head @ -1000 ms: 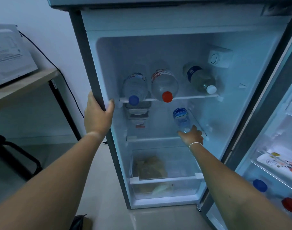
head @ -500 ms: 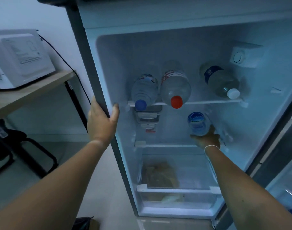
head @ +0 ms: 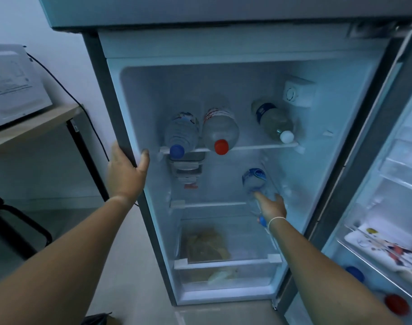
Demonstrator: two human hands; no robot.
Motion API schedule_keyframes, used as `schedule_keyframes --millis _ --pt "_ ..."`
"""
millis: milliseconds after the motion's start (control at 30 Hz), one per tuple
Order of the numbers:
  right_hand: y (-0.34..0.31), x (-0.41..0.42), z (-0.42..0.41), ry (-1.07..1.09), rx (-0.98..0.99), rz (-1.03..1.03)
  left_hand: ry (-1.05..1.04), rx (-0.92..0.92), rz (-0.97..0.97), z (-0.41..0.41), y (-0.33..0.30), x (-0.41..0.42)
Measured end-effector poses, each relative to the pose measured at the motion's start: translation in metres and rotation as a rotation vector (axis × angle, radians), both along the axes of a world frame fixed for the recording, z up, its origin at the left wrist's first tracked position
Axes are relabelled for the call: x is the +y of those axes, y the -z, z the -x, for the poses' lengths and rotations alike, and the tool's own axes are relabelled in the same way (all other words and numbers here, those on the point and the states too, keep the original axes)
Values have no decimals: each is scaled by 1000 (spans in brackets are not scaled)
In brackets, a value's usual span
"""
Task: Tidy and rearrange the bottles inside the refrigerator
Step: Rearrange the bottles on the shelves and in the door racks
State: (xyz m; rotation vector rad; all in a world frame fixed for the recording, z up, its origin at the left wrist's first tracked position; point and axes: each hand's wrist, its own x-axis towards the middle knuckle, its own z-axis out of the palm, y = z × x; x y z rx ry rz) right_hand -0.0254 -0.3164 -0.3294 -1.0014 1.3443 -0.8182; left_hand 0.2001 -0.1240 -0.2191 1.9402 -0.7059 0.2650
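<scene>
The open refrigerator (head: 111,95) holds three bottles lying on the upper shelf (head: 259,147) with their caps toward me: a blue-capped one (head: 180,133), a red-capped one (head: 220,127) and a white-capped one (head: 274,120) at the right. On the lower shelf (head: 212,204) lies a blue-labelled water bottle (head: 254,178), its blue cap showing by my wrist. My right hand (head: 271,206) grips this bottle's lower part, thumb on one side and fingers on the other. My left hand (head: 126,170) holds the refrigerator's left edge.
A clear crisper drawer (head: 226,263) with bagged food sits below. A small container (head: 186,166) hangs under the upper shelf. The open door (head: 388,202) at right carries a packet and bottles with blue and red caps. A microwave (head: 12,87) stands on a wooden table (head: 36,127) at left.
The blue-labelled bottle has tipped down to lie along the lower shelf at the right, with my right hand still on it. My left hand stays on the refrigerator's edge.
</scene>
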Motion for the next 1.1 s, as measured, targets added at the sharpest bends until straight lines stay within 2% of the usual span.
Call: schedule_keyframes --millis 433,733,1100 --pt "-61 77 80 -70 -80 33 150 265 -136 24 -42 24" --pt "-92 130 113 -140 -146 67 240 306 -168 42 -67 52" --pt "-155 163 131 -155 -276 163 313 236 -269 65 -85 82"
